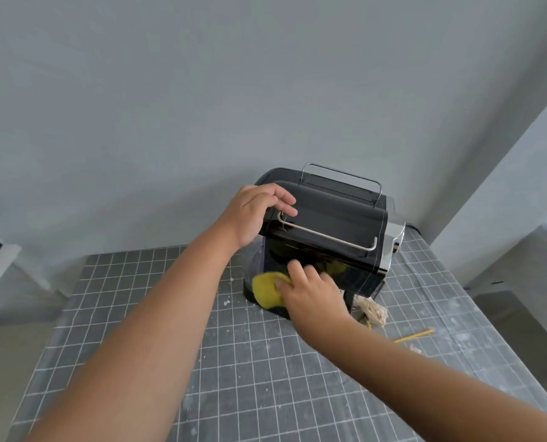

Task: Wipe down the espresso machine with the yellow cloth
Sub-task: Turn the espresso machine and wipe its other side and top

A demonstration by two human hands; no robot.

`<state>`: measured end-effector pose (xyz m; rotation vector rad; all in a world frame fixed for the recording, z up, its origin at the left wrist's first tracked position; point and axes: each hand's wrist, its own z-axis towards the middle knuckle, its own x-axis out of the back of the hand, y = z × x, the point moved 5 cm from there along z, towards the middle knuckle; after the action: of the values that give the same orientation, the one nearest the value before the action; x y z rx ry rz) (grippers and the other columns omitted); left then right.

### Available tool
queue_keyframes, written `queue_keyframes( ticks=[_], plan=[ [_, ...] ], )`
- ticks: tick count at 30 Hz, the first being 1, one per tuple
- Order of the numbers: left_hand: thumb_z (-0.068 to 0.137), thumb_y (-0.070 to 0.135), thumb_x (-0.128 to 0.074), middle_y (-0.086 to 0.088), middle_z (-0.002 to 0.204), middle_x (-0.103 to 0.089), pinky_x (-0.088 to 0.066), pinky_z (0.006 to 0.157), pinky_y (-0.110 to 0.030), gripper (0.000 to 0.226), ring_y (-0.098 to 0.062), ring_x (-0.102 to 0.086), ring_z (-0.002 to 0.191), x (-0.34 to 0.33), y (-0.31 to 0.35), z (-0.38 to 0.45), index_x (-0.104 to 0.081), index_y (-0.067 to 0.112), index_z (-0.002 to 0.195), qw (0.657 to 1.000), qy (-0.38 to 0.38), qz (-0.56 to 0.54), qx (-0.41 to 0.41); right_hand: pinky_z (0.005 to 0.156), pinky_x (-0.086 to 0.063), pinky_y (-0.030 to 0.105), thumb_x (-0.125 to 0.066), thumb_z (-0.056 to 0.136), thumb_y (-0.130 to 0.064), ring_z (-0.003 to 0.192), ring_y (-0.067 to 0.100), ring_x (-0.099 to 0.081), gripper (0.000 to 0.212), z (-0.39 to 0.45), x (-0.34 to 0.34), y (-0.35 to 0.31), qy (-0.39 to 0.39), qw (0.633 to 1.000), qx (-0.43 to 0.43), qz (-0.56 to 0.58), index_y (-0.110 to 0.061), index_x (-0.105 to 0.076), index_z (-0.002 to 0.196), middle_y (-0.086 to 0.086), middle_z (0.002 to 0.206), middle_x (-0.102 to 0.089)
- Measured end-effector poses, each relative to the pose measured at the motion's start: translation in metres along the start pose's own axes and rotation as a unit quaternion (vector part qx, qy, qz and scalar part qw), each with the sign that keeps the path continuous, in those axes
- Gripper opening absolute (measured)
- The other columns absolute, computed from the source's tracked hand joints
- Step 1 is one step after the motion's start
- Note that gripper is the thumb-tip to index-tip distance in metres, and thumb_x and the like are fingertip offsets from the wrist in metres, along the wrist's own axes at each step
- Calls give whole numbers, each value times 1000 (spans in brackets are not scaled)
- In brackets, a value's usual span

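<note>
A black espresso machine (329,218) with chrome rails stands at the far middle of a grey grid mat. My left hand (256,213) grips its top left corner, fingers curled over the edge. Low on the machine's glossy near side, my right hand (313,291) presses the yellow cloth (265,291) against the panel, fingers over the cloth's right part. The cloth's reflection shows in the black panel above it. Part of the cloth is hidden under my hand.
The grid mat (249,378) covers the table. A bundle of pale straw-like fibres (372,311) lies right of the machine's base, and a thin yellow stick (414,335) lies beyond it. White specks dot the mat. A grey wall stands behind; a white ledge (521,250) is at right.
</note>
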<state>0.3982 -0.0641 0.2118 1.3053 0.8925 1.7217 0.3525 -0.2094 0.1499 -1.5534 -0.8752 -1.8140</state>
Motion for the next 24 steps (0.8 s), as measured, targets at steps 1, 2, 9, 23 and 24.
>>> queue_keyframes(
  ticks=[1,2,9,23,24],
  plan=[
    [85,19,-29,7,88,-75,-33,93,-12,42,6,-55,100,0,0,-1,-69,13,96,1000,-1,6,-1,67,-49,35,-70,72,-16,84,25,-56,41,-15,-2,3,-8,1000,-4,15,-17,-61,112,7,109,-48],
    [85,19,-29,7,89,-75,-31,91,-8,42,10,-54,98,0,0,-2,-69,12,97,1000,-1,12,0,57,-51,31,-77,63,-16,73,21,-56,44,-28,0,9,11,999,-14,40,-19,-64,105,4,98,-49],
    [85,19,-34,13,82,-73,-40,94,-31,37,-12,-57,102,-2,-1,-9,-70,28,90,997,69,13,10,58,-43,30,-53,84,-7,62,25,-51,30,-28,110,97,238,942,-148,182,-17,-69,107,10,99,-54],
    [87,24,-54,11,104,-61,-37,99,-29,25,-14,-48,115,-45,8,-51,-68,22,109,941,192,248,-130,69,-29,4,-54,93,-23,82,3,-43,35,61,79,124,-75,983,15,164,-39,-60,124,-8,114,-36],
    [87,24,-55,9,105,-61,-37,100,-29,25,-15,-48,115,-47,8,-53,-69,21,108,938,210,242,-131,70,-29,1,-54,93,-21,79,0,-43,35,70,78,122,-68,982,21,176,-37,-62,122,-8,112,-36]
  ],
)
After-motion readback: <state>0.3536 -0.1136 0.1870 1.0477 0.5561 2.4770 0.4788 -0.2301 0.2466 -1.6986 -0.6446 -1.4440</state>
